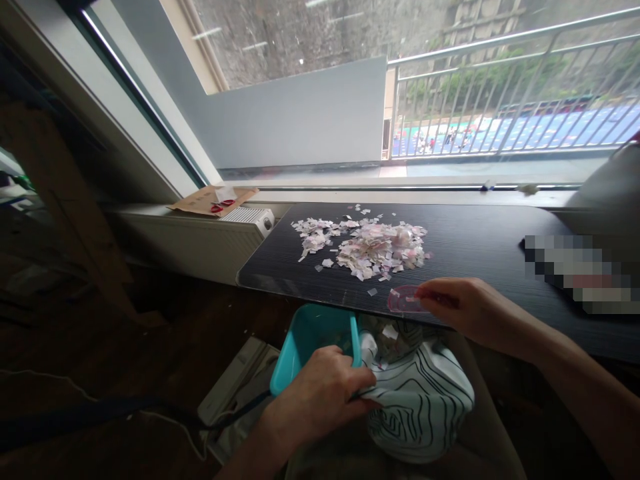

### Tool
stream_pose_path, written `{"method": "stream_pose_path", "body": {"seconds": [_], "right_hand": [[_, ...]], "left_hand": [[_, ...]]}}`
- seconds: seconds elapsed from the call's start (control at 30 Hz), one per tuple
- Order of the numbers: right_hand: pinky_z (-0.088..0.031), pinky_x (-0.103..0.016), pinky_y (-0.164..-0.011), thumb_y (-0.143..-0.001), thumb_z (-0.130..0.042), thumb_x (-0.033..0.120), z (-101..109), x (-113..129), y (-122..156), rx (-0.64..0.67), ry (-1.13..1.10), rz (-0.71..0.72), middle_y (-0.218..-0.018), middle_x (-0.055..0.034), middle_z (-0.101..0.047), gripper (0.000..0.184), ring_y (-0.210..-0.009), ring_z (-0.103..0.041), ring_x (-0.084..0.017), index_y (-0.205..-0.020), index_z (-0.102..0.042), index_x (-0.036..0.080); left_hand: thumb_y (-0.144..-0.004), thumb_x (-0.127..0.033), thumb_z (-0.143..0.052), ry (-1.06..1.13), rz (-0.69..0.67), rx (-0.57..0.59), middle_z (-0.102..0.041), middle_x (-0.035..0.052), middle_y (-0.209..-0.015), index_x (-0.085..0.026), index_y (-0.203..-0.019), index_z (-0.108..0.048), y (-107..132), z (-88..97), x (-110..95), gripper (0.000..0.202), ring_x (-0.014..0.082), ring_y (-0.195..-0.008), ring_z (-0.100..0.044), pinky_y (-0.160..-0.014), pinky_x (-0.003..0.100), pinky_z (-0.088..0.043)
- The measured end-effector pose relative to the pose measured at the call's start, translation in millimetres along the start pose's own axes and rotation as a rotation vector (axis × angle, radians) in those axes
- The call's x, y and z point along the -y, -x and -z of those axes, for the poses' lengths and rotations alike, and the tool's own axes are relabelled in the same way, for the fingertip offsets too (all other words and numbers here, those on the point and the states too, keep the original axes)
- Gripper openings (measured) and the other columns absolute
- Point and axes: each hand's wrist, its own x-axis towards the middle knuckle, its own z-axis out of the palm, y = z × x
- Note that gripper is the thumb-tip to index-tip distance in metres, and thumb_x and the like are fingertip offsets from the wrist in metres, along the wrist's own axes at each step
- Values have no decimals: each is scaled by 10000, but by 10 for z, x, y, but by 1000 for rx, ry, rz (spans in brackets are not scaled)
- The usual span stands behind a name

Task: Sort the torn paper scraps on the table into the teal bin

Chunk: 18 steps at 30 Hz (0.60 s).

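My left hand is closed on the edge of a white cloth bag with black wavy lines, and its fingers lie against the rim of a teal plastic bin. Some paper bits show in the bag's mouth. In my right hand, at the table's front edge, is a rounded, see-through pink plastic piece, with a few scraps on it. Its exact kind is unclear. Beyond it, a loose heap of small torn paper scraps spreads over the dark table.
A radiator stands left of the table, with a brown paper envelope and red-handled scissors on top. A blurred-out object lies on the table at right. A window runs behind. A cable crosses the floor.
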Motion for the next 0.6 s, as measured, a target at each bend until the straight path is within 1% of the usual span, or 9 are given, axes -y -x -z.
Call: {"method": "stream_pose_path", "body": {"seconds": [0.1,0.17,0.23,0.3,0.43,0.47,0.6], "right_hand": [[-396,-238,-570,-861,-494,361,17,-17,-20,24,39,-38,-685,-9,-669,270,-590,-561,-137,-861,-705,193],[-405,-244,-589,-863,-494,371,12,-55,-42,-20,61,-53,-713,-21,-679,280,-610,-571,-145,-879,-706,188],[-411,-251,-609,-870,-487,365,-4,-100,-53,-73,93,-34,-764,-37,-694,287,-647,-590,-157,-900,-705,181],[-414,-249,-611,-873,-482,359,-23,-132,-47,-86,108,-12,-788,-40,-703,286,-666,-603,-163,-908,-703,181],[-403,-225,-546,-868,-485,374,-48,-112,-20,29,25,14,-701,-8,-689,285,-592,-583,-140,-879,-709,199],[-403,-221,-539,-866,-488,376,-48,-95,-21,38,5,19,-691,-5,-686,284,-583,-578,-136,-874,-710,200],[-416,-225,-555,-855,-500,371,-44,-43,-58,-33,26,0,-688,-15,-682,284,-588,-574,-138,-867,-712,183]], "left_hand": [[-868,-419,-600,-6,-2,-8,-600,-14,-688,-237,-886,-623,-3,-2,2,184,178,-654,-555,-656,279,-366],[-871,-429,-592,-13,-7,-11,-599,-16,-688,-239,-883,-621,-4,-5,4,192,181,-657,-557,-651,281,-365],[-872,-436,-587,-20,-9,-11,-598,-16,-683,-236,-878,-621,-6,-8,3,203,179,-648,-553,-643,280,-365],[-874,-436,-584,-22,-9,-10,-597,-14,-680,-230,-871,-620,-7,-10,2,209,176,-644,-550,-644,277,-367],[-872,-425,-591,-14,-14,-8,-593,-12,-676,-225,-877,-624,-11,-9,2,203,168,-643,-550,-649,267,-375],[-871,-423,-594,-14,-15,-8,-589,-12,-674,-225,-881,-626,-12,-7,4,200,167,-640,-548,-649,267,-377],[-873,-424,-589,-11,-18,-6,-581,-14,-666,-225,-882,-629,-12,5,11,203,165,-626,-542,-647,268,-385]]}}
